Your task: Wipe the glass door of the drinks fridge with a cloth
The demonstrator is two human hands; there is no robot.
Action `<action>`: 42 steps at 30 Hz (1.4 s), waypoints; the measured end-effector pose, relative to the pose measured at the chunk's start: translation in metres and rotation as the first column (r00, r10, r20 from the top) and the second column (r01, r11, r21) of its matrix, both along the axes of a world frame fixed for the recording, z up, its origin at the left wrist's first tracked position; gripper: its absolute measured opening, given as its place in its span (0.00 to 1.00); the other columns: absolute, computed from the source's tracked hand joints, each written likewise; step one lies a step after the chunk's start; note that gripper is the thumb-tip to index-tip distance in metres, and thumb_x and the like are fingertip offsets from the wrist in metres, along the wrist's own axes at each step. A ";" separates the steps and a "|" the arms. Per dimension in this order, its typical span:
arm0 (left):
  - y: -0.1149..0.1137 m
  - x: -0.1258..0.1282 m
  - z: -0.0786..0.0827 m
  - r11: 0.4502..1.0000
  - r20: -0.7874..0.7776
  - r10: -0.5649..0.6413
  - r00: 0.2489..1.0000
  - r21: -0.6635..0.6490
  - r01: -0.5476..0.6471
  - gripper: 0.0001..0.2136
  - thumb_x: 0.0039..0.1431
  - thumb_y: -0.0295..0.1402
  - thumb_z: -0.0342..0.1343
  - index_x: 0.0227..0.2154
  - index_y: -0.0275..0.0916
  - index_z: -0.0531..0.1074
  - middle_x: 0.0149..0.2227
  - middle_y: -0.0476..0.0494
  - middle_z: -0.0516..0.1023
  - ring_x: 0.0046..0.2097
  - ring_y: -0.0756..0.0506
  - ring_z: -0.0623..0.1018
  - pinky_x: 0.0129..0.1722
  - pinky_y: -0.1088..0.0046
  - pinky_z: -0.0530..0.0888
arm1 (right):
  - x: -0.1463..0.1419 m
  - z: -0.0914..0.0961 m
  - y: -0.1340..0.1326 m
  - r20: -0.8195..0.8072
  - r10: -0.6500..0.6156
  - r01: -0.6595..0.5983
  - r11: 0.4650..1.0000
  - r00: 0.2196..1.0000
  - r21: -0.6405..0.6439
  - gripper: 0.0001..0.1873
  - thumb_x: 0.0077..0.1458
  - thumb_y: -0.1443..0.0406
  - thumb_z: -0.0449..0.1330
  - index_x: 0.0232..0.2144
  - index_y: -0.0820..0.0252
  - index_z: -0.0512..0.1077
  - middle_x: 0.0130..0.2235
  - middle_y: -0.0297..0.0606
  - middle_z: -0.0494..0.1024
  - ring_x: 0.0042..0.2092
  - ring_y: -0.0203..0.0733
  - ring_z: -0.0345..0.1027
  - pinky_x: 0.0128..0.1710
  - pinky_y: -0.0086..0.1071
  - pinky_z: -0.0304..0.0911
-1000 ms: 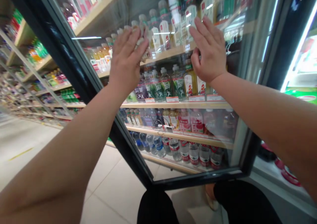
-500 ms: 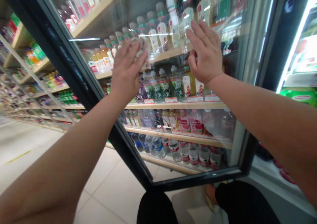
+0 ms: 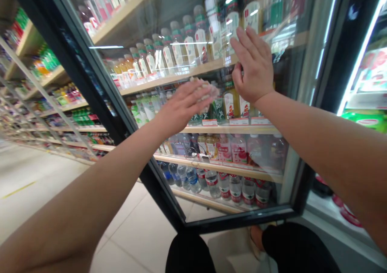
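Holding crumpled cloth (image 3: 213, 90); left hand (image 3: 183, 106); flat glass (image 3: 211, 134)

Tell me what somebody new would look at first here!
Probably the left grip near the middle, on a crumpled pale wad at the dark-framed glass door. Next comes the right grip, higher and further right. After that, maybe the colourful bottles showing in rows in the glass.

Left hand (image 3: 181, 106), right hand (image 3: 253, 69) bare; forearms (image 3: 121, 160) bare too. Trousers (image 3: 190, 255) black, plain. Shoe (image 3: 256, 252) pale, low-cut, instep bare, partly hidden, slightly blurred.
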State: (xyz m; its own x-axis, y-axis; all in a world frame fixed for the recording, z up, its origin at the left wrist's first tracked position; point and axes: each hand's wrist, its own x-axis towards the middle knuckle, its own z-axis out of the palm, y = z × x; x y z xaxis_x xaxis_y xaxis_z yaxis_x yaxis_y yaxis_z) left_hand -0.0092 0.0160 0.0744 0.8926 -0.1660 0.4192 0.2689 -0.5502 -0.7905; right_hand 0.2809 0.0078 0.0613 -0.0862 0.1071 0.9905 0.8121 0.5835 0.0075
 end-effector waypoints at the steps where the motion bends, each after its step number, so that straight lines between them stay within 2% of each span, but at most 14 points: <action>1: -0.004 0.001 -0.002 0.999 -0.074 0.032 0.997 -0.038 -0.035 0.23 0.77 0.28 0.40 0.71 0.50 0.55 0.71 0.46 0.61 0.74 0.44 0.54 0.73 0.53 0.58 | 0.000 0.000 0.001 0.002 -0.006 0.006 1.000 1.000 0.002 0.33 0.59 0.58 0.52 0.67 0.43 0.63 0.71 0.16 0.54 0.75 0.41 0.43 0.78 0.48 0.38; 3: -0.007 0.001 0.005 0.994 -0.098 0.078 0.992 -0.066 -0.085 0.22 0.77 0.28 0.40 0.70 0.51 0.57 0.71 0.48 0.62 0.74 0.44 0.56 0.73 0.55 0.59 | 0.001 0.001 0.004 0.009 -0.022 0.022 1.000 1.000 0.002 0.34 0.59 0.57 0.51 0.67 0.48 0.63 0.72 0.18 0.53 0.76 0.43 0.42 0.78 0.48 0.38; 6: 0.000 -0.002 0.017 0.995 0.120 0.097 0.988 -0.013 -0.096 0.22 0.77 0.28 0.39 0.69 0.49 0.59 0.72 0.48 0.60 0.74 0.43 0.54 0.73 0.50 0.59 | 0.002 0.001 0.008 0.003 -0.003 0.003 1.000 1.000 -0.012 0.34 0.60 0.54 0.50 0.68 0.46 0.63 0.72 0.16 0.51 0.76 0.44 0.41 0.78 0.46 0.35; 9: 0.002 0.007 0.001 0.997 0.281 0.051 0.958 0.036 -0.064 0.23 0.75 0.26 0.40 0.69 0.46 0.58 0.72 0.44 0.59 0.75 0.42 0.50 0.73 0.48 0.56 | 0.003 0.000 0.013 -0.026 0.051 -0.052 0.999 0.998 -0.010 0.33 0.59 0.52 0.51 0.67 0.38 0.62 0.70 0.08 0.52 0.76 0.39 0.37 0.78 0.43 0.33; 12: -0.008 0.019 -0.029 0.997 0.046 0.070 0.997 0.009 -0.070 0.24 0.75 0.25 0.42 0.71 0.47 0.54 0.72 0.45 0.60 0.75 0.44 0.49 0.74 0.54 0.56 | 0.003 -0.001 0.018 -0.036 0.093 -0.093 0.996 0.995 0.008 0.34 0.58 0.50 0.51 0.67 0.36 0.61 0.69 0.06 0.54 0.77 0.34 0.31 0.79 0.42 0.29; 15: -0.014 0.018 -0.029 0.992 -0.104 0.124 0.987 0.002 -0.124 0.25 0.76 0.25 0.42 0.71 0.47 0.53 0.72 0.47 0.60 0.75 0.45 0.52 0.74 0.56 0.58 | 0.003 -0.001 0.020 -0.035 0.102 -0.102 0.995 0.994 0.003 0.34 0.58 0.50 0.50 0.67 0.35 0.61 0.69 0.05 0.54 0.77 0.34 0.31 0.79 0.43 0.28; 19: 0.001 0.002 0.008 0.992 0.293 0.100 0.951 0.041 -0.117 0.25 0.75 0.25 0.40 0.70 0.49 0.55 0.74 0.47 0.55 0.76 0.42 0.48 0.73 0.45 0.56 | 0.002 0.000 0.016 -0.035 0.074 -0.074 0.997 0.997 0.000 0.34 0.58 0.49 0.50 0.66 0.38 0.62 0.70 0.07 0.51 0.77 0.38 0.37 0.78 0.43 0.31; 22: 0.007 0.004 0.000 0.995 0.388 0.064 0.919 0.044 -0.088 0.28 0.74 0.24 0.39 0.73 0.50 0.48 0.76 0.47 0.46 0.76 0.42 0.43 0.74 0.42 0.51 | 0.001 0.001 0.015 -0.017 0.006 -0.006 1.000 1.000 0.000 0.35 0.58 0.50 0.48 0.67 0.40 0.61 0.71 0.08 0.51 0.76 0.39 0.40 0.78 0.39 0.32; 27: -0.009 0.022 -0.043 0.997 -0.005 0.066 0.998 0.045 -0.066 0.30 0.74 0.23 0.43 0.74 0.50 0.45 0.72 0.48 0.59 0.75 0.46 0.50 0.74 0.56 0.59 | 0.002 0.001 0.019 -0.007 -0.058 0.058 0.998 0.998 0.012 0.34 0.60 0.50 0.43 0.68 0.35 0.58 0.68 0.03 0.55 0.76 0.31 0.36 0.77 0.31 0.30; 29: -0.008 0.019 -0.030 0.995 -0.071 0.096 0.993 0.042 -0.094 0.28 0.75 0.24 0.43 0.73 0.48 0.47 0.72 0.47 0.60 0.75 0.44 0.52 0.73 0.55 0.60 | 0.003 0.001 0.022 -0.016 -0.037 0.037 0.999 0.999 0.016 0.34 0.59 0.47 0.43 0.67 0.33 0.60 0.67 0.03 0.58 0.76 0.30 0.34 0.77 0.30 0.29; 34: 0.010 0.003 0.018 0.992 0.355 0.066 0.932 0.074 -0.099 0.26 0.75 0.25 0.42 0.72 0.47 0.52 0.75 0.50 0.50 0.75 0.41 0.49 0.73 0.45 0.56 | 0.005 0.000 0.028 -0.027 0.017 -0.016 0.999 0.999 0.038 0.32 0.59 0.47 0.42 0.65 0.28 0.60 0.66 0.00 0.58 0.75 0.22 0.26 0.77 0.29 0.27; 37: 0.006 0.012 -0.007 0.995 0.330 0.023 0.944 0.084 -0.054 0.29 0.74 0.23 0.40 0.74 0.46 0.46 0.76 0.48 0.45 0.76 0.41 0.42 0.74 0.45 0.51 | 0.005 0.000 0.026 -0.004 -0.031 0.031 0.999 1.000 0.040 0.34 0.59 0.52 0.44 0.67 0.25 0.55 0.66 -0.03 0.56 0.75 0.19 0.24 0.77 0.28 0.26; 39: -0.003 0.021 -0.030 0.996 0.143 0.036 0.989 0.073 -0.047 0.30 0.73 0.23 0.41 0.74 0.49 0.46 0.75 0.49 0.51 0.76 0.44 0.46 0.74 0.52 0.56 | 0.004 -0.001 0.020 0.010 -0.073 0.073 0.997 0.997 0.021 0.36 0.59 0.55 0.46 0.69 0.28 0.54 0.68 0.00 0.56 0.76 0.25 0.27 0.78 0.33 0.28; 42: -0.013 0.021 -0.032 0.993 -0.052 0.117 0.992 0.027 -0.116 0.29 0.74 0.24 0.41 0.73 0.52 0.50 0.73 0.53 0.57 0.74 0.45 0.54 0.73 0.56 0.61 | 0.001 -0.001 0.009 0.049 -0.135 0.136 0.991 0.990 -0.017 0.36 0.61 0.60 0.47 0.71 0.43 0.55 0.72 0.15 0.54 0.77 0.40 0.34 0.79 0.47 0.34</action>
State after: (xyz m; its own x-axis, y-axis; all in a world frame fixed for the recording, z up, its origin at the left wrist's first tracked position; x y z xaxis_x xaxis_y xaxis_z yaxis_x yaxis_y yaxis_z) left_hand 0.0116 0.0034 0.0429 0.9274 -0.0688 0.3678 0.2873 -0.4988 -0.8177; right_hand 0.2821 0.0164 0.0598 -0.1160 0.1412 0.9832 0.8828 0.4684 0.0369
